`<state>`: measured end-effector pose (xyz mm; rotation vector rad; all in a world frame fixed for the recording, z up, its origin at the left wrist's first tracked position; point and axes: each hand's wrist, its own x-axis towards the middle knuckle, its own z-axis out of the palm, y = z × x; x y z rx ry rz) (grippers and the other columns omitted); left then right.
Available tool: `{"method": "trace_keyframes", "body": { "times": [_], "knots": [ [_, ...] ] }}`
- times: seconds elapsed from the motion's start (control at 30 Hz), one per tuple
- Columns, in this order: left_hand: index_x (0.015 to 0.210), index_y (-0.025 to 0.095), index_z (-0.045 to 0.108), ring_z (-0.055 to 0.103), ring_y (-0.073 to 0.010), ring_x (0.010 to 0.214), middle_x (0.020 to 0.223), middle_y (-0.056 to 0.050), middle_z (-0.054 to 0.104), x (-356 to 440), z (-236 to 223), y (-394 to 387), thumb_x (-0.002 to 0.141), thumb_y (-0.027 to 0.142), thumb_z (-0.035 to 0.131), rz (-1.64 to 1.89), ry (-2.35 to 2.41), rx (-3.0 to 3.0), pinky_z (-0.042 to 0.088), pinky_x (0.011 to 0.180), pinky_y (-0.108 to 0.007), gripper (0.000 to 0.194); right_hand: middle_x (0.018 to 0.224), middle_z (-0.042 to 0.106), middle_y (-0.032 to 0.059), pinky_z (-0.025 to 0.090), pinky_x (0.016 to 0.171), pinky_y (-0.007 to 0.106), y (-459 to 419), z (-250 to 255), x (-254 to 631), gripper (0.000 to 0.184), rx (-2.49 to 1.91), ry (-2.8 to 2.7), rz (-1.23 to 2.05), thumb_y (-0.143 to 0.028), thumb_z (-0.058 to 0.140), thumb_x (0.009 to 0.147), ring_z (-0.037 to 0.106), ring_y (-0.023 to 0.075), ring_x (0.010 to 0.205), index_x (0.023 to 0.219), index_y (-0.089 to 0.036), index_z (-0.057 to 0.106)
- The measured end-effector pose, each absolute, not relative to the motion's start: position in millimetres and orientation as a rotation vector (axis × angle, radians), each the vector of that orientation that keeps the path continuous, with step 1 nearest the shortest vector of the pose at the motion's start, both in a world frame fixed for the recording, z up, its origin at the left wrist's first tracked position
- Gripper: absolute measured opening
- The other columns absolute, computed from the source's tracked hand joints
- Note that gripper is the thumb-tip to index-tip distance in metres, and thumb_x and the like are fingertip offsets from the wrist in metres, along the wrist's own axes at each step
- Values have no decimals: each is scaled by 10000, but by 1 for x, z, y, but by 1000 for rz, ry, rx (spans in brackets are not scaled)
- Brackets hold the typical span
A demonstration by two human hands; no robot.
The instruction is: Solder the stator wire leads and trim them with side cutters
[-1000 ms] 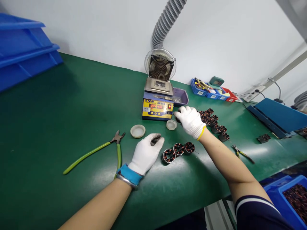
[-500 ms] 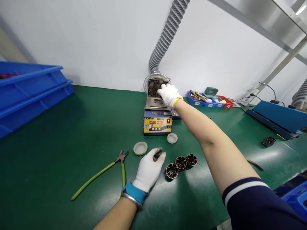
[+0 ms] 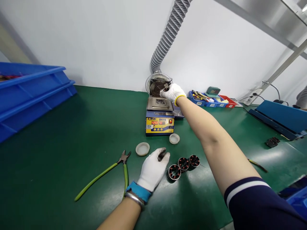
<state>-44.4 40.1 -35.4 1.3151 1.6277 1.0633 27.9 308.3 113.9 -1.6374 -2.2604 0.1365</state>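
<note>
My right hand (image 3: 173,92), in a white knit glove with a yellow cuff, is closed on a small dark ring-shaped motor stator (image 3: 166,87), partly hidden by the fingers. It is raised above the solder pot (image 3: 160,104), a blue and yellow unit with lit red digits. Resting on the green bench, my left hand (image 3: 153,167) wears a white glove with dark-stained fingertips; its fingers are loosely curled, thumb apart, nothing visible in them. Several wound motor stators (image 3: 174,172) stand just right of it. Two shallow round dishes (image 3: 142,149) lie between hand and pot.
Green-handled cutting pliers (image 3: 124,158) lie opened left of my left hand. Behind the pot stands a round fume inlet (image 3: 148,83) with a grey hose (image 3: 170,30). Stacked blue crates (image 3: 35,92) are at left; small parts bins (image 3: 211,103) sit at back right.
My right hand has lifted slightly and shifted right, off the pot's top, and the stator in its fingers now shows. My left hand stays on the bench. The camera view has shifted slightly.
</note>
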Motion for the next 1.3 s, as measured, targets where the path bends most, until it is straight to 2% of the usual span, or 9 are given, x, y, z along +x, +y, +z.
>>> {"method": "trace_keyframes", "body": {
  "times": [0.2, 0.33, 0.5, 0.77, 0.9, 0.97, 1.1, 1.17, 1.3],
  "knots": [
    [1077, 166, 674, 659, -250, 994, 1058, -98, 726, -44, -34, 40, 820, 400, 562, 1054, 1650, 1323, 492, 924, -395, 365, 904, 672, 134, 504, 775, 340, 303, 106, 27, 330, -1561, -2145, 165, -419, 582, 795, 643, 259, 855, 915, -123, 667],
    [1085, 158, 671, 655, -257, 1010, 1070, -106, 723, -44, -33, 39, 815, 415, 561, 1042, 1650, 1328, 487, 939, -401, 389, 699, 633, 61, 510, 684, 292, 286, 117, 63, 377, -1466, -1961, 495, -501, 619, 775, 622, 195, 711, 808, -130, 676],
    [1089, 143, 663, 642, -270, 1053, 1103, -122, 712, -45, -32, 38, 801, 451, 562, 1017, 1646, 1316, 466, 978, -409, 434, 777, 659, 37, 524, 606, 235, 229, 85, 135, 376, -1407, -1676, 876, -414, 641, 787, 627, 133, 662, 1053, -151, 609],
    [1118, 165, 654, 640, -278, 1043, 1111, -112, 707, -46, -35, 38, 777, 504, 593, 974, 1644, 1276, 465, 978, -430, 485, 1145, 671, 85, 540, 910, 393, 99, -16, 228, 585, -1523, -1745, 971, -220, 734, 655, 659, 234, 1041, 1212, -215, 556],
    [1128, 168, 652, 620, -279, 1093, 1143, -114, 696, -46, -36, 39, 775, 496, 607, 976, 1654, 1274, 432, 1027, -440, 484, 1347, 562, 66, 324, 1139, 442, 82, -6, 250, 661, -1406, -2135, 955, -316, 836, 580, 387, 289, 1367, 1204, -246, 629],
    [1125, 165, 653, 615, -278, 1107, 1149, -117, 693, -46, -35, 40, 777, 488, 607, 968, 1653, 1285, 420, 1043, -442, 477, 1359, 556, 65, 361, 1117, 420, 91, 11, 258, 725, -1306, -2402, 1019, -335, 820, 621, 429, 283, 1338, 1297, -243, 576],
    [1134, 156, 648, 614, -272, 1111, 1162, -121, 685, -45, -34, 40, 775, 486, 607, 954, 1639, 1299, 420, 1047, -436, 489, 1343, 564, 68, 444, 1027, 353, 131, 32, 252, 645, -1596, -2424, 525, -303, 706, 764, 559, 223, 1201, 1369, -238, 494],
    [1139, 148, 646, 622, -274, 1091, 1151, -125, 687, -45, -33, 40, 768, 486, 613, 965, 1627, 1289, 431, 1035, -442, 503, 1406, 486, 135, 339, 1102, 434, 154, 30, 237, 563, -1749, -2305, 219, -244, 650, 797, 457, 266, 1294, 1338, -173, 513],
    [1094, 131, 669, 647, -289, 1017, 1076, -133, 708, -46, -30, 38, 743, 479, 631, 1014, 1598, 1270, 470, 976, -466, 496, 1384, 447, 253, 163, 1135, 543, 188, 19, 208, 416, -1857, -2233, 57, -171, 662, 756, 294, 360, 1371, 1151, -48, 619]
  ]
}}
